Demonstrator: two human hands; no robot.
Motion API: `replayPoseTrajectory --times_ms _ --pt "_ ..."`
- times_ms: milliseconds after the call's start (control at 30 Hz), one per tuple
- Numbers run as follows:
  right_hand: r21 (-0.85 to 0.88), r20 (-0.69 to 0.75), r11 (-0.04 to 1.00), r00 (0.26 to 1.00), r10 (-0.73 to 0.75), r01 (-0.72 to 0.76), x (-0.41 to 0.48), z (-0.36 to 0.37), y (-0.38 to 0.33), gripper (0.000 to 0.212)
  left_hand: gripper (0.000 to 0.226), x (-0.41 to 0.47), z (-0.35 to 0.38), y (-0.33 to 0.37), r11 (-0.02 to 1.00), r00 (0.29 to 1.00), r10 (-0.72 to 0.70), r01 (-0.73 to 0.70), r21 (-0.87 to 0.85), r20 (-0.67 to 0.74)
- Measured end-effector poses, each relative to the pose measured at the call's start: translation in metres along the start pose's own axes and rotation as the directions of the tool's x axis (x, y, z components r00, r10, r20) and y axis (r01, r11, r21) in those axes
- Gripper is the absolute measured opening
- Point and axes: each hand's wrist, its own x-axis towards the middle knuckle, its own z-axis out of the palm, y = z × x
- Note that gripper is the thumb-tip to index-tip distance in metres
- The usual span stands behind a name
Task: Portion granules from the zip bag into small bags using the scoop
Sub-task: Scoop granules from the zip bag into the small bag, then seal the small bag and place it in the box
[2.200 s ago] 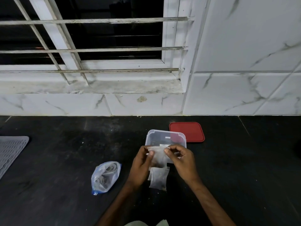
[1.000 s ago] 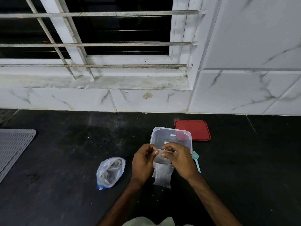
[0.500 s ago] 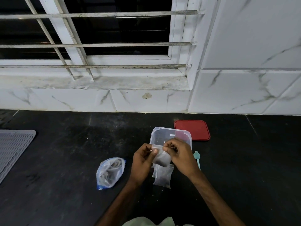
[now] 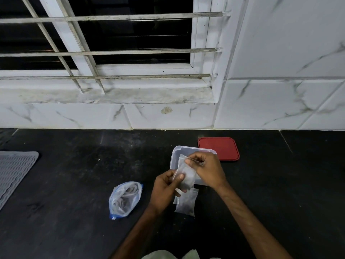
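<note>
– Both hands busy?
– Yes. My left hand (image 4: 164, 191) and right hand (image 4: 207, 169) pinch one small bag (image 4: 184, 174), tilted, over the tub (image 4: 174, 156). Zip bag (image 4: 125, 200) lies left, nearer my left hand, toward the counter's (image 4: 74, 184) front edge.

Dim, even light. Window (image 4: 134, 38) glass black. Dark counter (image 4: 65, 184) loses detail; shadows soft. Wide-angle lens bends bars (image 4: 112, 17) and tile lines (image 4: 280, 78) toward edges. Corners darker, slightly soft.

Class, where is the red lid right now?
Head view: the red lid lies on the black counter, right of centre, just behind the clear container.
</note>
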Motion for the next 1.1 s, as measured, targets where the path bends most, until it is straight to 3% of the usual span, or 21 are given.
replayPoseTrajectory --times_ms 133,333,400,467,533,633,800,867,967,1033,1100 --pt "-0.053 0.094 0.998 0.996 -0.011 0.016 0.022 -0.01 -0.002 0.008 0.017 0.004 -0.009 -0.009 0.998 0.999 -0.043 0.043 0.042 0.004" --pt "-0.389 0.139 0.913 0.987 -0.079 0.127 0.057 -0.005 0.009 0.014 0.012 0.009 -0.029 -0.018 0.992 0.958 -0.034 0.067 0.107 -0.284" --pt "-0.528 0.151 0.835 0.985 -0.088 0.155 0.063 0.007 0.016 0.015 0.013 0.015 -0.034 -0.021 0.984 0.957 -0.037 0.085 0.155 -0.289" --pt "-0.7 0.194 0.685 0.977 -0.093 0.204 0.065 0.022 0.026 0.018 0.014 0.021 -0.036 -0.026 0.972 0.961 -0.049 0.108 0.207 -0.271" --pt "-0.787 0.255 0.586 0.967 0.023 0.194 0.061 0.038 0.038 0.019 0.014 0.024 -0.037 -0.031 0.962 0.961 -0.055 0.124 0.245 -0.27" --pt "-0.747 0.383 0.649 0.89 0.247 0.141 0.054 0.053 0.049 0.019 0.015 0.029 -0.041 -0.037 0.958 0.96 -0.058 0.131 0.254 -0.275" --pt "-0.604 0.511 0.795 0.791 0.337 0.051 0.065 0.045 0.06 0.021 0.014 0.032 -0.042 -0.042 0.937 0.963 -0.087 0.166 0.307 -0.254" --pt "-0.546 0.42 0.838 0.872 0.251 0.022 0.064 0.04 0.057 0.021 0.014 0.032 -0.041 -0.043 0.934 0.966 -0.06 0.144 0.327 -0.251" --pt "-0.344 0.164 0.938 0.986 0.025 0.034 0.036 0.026 0.033 0.015 0.015 0.034 -0.04 -0.043 0.933 0.967 -0.005 0.097 0.348 -0.254" --pt "-0.245 0.076 0.969 0.996 0.037 -0.018 0.007 0.016 0.022 0.017 0.017 0.034 -0.038 -0.042 0.929 0.964 0.032 0.069 0.364 -0.264" --pt "-0.214 0.12 0.971 0.983 0.137 -0.109 -0.017 0.008 0.027 0.022 0.017 0.033 -0.035 -0.041 0.919 0.964 0.054 0.055 0.392 -0.261"
